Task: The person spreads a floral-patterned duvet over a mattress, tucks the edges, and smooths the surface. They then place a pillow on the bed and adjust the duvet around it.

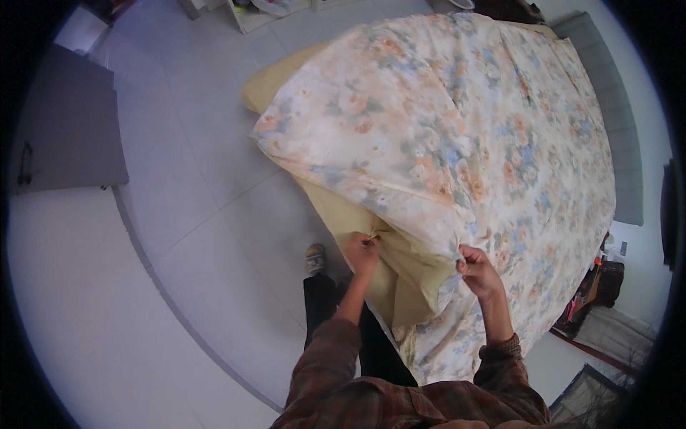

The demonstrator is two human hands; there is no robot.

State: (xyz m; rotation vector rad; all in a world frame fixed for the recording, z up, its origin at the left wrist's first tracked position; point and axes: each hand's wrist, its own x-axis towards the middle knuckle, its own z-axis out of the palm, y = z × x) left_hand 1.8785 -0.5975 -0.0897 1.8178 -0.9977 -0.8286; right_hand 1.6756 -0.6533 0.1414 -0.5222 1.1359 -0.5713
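A large floral cover (pixel 396 107) in white, peach and blue lies spread over a bed, with its near edge lifted and folded. Below that edge shows plain yellow fabric (pixel 418 284), creased between my two hands. My left hand (pixel 364 252) pinches the yellow fabric near the bed's side. To its right, my right hand (pixel 477 271) grips the floral cover's edge, where it meets the yellow cloth. A yellow corner (pixel 284 75) sticks out from beneath the cover at the far left.
Grey floor tiles (pixel 214 214) run along the bed's left side, under my slippered foot (pixel 315 258). A grey cabinet or door (pixel 69 123) stands at the left. A grey padded headboard (pixel 616 118) borders the right, near a shelf with items (pixel 587 289). A white shelf unit (pixel 257 16) is at the top.
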